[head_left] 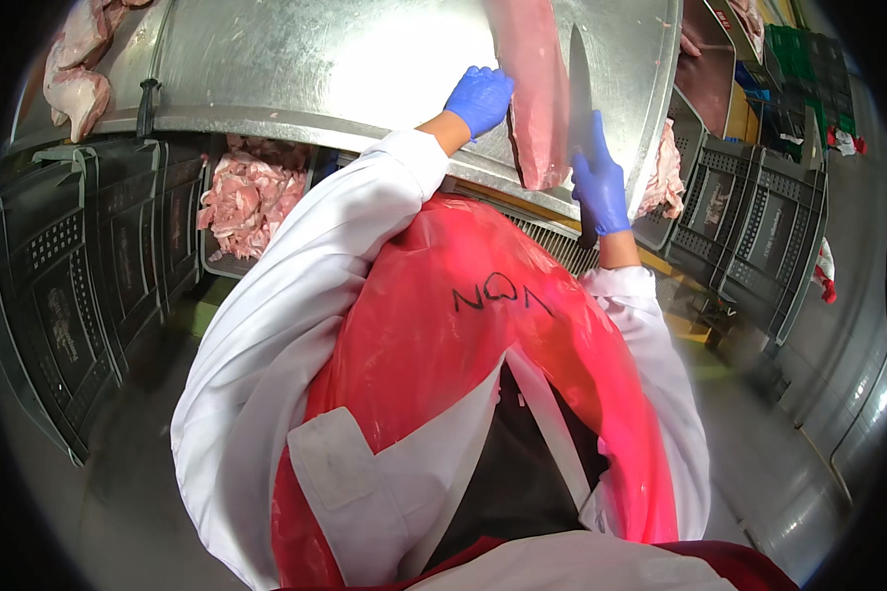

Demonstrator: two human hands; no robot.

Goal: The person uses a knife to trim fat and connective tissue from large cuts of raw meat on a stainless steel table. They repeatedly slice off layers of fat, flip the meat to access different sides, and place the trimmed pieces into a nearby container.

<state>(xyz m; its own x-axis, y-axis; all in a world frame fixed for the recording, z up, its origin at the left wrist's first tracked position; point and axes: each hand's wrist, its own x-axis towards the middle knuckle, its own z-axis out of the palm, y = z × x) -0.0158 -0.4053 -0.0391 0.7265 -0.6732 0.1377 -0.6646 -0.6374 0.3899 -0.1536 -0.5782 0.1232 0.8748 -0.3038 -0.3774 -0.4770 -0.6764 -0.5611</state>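
Observation:
A long pink slab of boneless meat (537,98) lies lengthwise on the steel worktable, its narrow end near the front edge. My left hand (480,100), in a blue glove, is closed at the slab's left edge; whether its fingers grip the meat is hidden. On the other side, my right hand (601,182), gloved too, is closed on a long knife (579,89). The blade points away from me along the slab's right side. My right index finger and thumb stretch along the knife, and its dark handle shows below the palm.
At the far left of the steel worktable (256,69) lie a bone-in meat piece (77,84) and a thin tool with a black handle (149,106). Meat trimmings (251,197) fill a crate below. More trimmings (666,177) sit at the right. Dark crates (69,266) stand on both sides.

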